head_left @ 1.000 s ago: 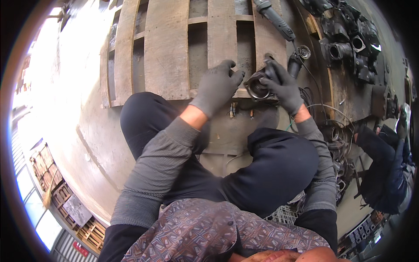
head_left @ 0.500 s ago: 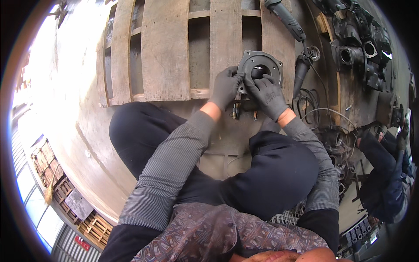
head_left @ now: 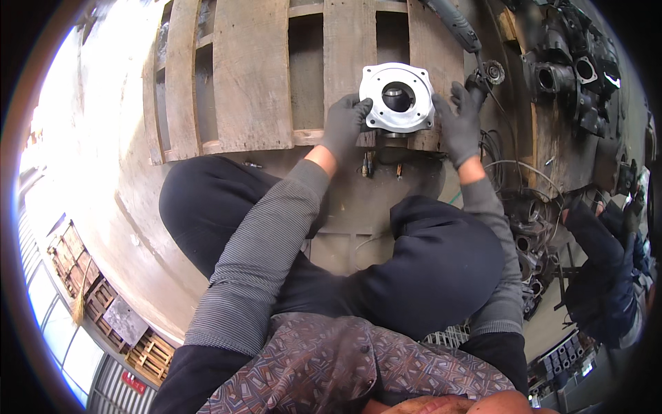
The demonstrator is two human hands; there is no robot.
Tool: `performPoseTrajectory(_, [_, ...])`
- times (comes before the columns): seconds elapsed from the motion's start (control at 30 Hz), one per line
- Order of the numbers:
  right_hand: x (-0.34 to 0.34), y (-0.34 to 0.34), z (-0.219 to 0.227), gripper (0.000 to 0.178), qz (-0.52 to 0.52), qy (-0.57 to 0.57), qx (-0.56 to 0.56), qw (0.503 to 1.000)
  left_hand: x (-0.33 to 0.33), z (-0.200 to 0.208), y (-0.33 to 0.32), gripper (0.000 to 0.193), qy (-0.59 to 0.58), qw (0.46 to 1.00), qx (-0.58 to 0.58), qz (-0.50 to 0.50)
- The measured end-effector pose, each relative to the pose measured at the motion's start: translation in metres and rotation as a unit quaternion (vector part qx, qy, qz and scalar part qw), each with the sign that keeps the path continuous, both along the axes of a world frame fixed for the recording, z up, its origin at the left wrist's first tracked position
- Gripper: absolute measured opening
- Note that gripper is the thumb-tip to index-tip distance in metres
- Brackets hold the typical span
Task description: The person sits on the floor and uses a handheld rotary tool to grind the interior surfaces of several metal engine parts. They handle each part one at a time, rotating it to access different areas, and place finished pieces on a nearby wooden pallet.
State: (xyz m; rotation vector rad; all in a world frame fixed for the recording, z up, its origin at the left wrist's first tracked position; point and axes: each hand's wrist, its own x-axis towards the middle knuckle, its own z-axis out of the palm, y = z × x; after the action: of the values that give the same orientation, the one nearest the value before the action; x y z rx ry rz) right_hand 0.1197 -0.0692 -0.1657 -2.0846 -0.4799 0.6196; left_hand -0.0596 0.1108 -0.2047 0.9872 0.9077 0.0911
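Note:
A metal flanged housing (head_left: 378,79), its bright face up with a round central bore and corner holes, is at the near edge of the wooden pallet. My left hand (head_left: 343,127), in a dark glove, grips its left edge with the thumb on top of the rim. My right hand (head_left: 460,131), gloved too, is open at the housing's right edge. Its fingers point away from me and the thumb side is close to the rim; I cannot tell whether it touches. An angle grinder (head_left: 494,71) lies just beyond the right fingers, partly hidden by them.
The slatted pallet (head_left: 252,76) spreads out before me. A second power tool (head_left: 455,24) lies at its far right, with cables trailing nearby. Dark metal castings (head_left: 552,79) are piled to the right. Another person (head_left: 600,276) is at the right. Small bits (head_left: 367,164) lie before the pallet.
The housing's face has gone from dark grey to bright silver as it tilted, and it sits slightly further left. My right hand has left its face and opened at its right side.

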Motion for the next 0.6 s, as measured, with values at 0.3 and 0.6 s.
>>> performPoseTrajectory(0.3, [0.078, 0.077, -0.019, 0.075, 0.239, 0.093, -0.06, 0.965, 0.013, 0.028, -0.019, 0.029, 0.075, 0.972, 0.222, -0.029])
performPoseTrajectory(0.6, [-0.013, -0.032, 0.029, 0.036, -0.017, 0.436, 0.081, 0.896, 0.125, 0.084, 0.043, 0.034, -0.107, 0.872, 0.374, -0.297])
